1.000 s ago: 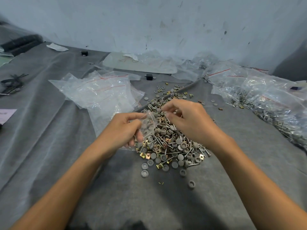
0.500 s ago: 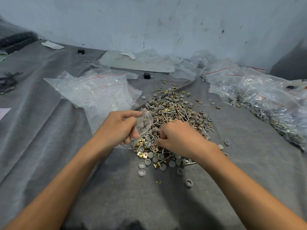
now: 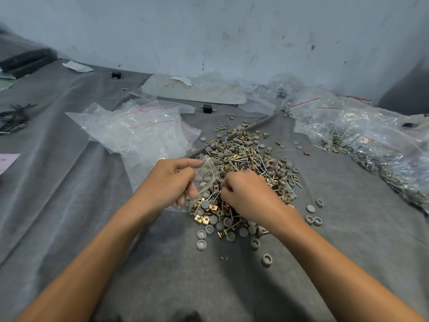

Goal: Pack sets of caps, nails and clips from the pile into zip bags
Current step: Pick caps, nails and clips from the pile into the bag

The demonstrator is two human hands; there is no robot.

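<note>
The small clear plastic zip bag [image 3: 207,176] sits in the left hand [image 3: 168,185], thumb + forefinger pinching its mouth, other fingers curled under it. A few grey caps show inside. The right hand [image 3: 248,197] is just beside the bag, knuckles up, fingers curled down into the pile of grey round caps, steel nails and brass clips [image 3: 253,163]. Fingertips are hidden, so can't tell if it's got anything. Loose caps [image 3: 313,216] lie near the right wrist.

Everything rests on a creased grey cloth [image 3: 92,205]. Beyond the left hand is a heap of empty clear zip bags w/ red seal lines [image 3: 139,131]. Well right of the right hand are filled clear bags of hardware [image 3: 362,145]. Far left of the left hand: black cable ties [image 3: 14,117] and a pale paper slip [image 3: 7,160]. At the back is a scuffed pale wall [image 3: 232,31] w/ dark marks, and a flat clear sheet [image 3: 197,91] lies at its foot.
</note>
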